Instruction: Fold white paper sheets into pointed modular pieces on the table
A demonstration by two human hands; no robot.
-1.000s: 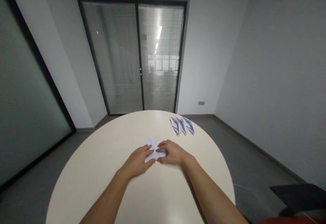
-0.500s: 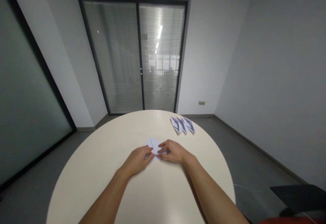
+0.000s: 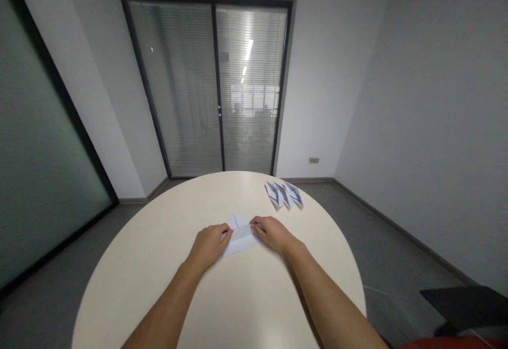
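Note:
A white sheet of folded paper (image 3: 241,239) lies on the round table in front of me. Its far part rises to a point with a crease down the middle, and a flat band spans the near part. At the band's left end, my left hand (image 3: 212,240) pinches the paper's edge between thumb and fingers. My right hand (image 3: 272,232) grips the opposite end the same way, fingertips curled over the edge. Parts of both paper ends are hidden under my fingers.
Several folded paper pieces (image 3: 283,194) lie in a row near the far right edge of the pale round table (image 3: 159,264). A black chair part (image 3: 464,304) stands at the lower right. Beyond the table is a glass door with blinds (image 3: 250,137).
My hands have moved apart, from the paper's middle to its two ends. The near part of the paper now shows as a flat band between them.

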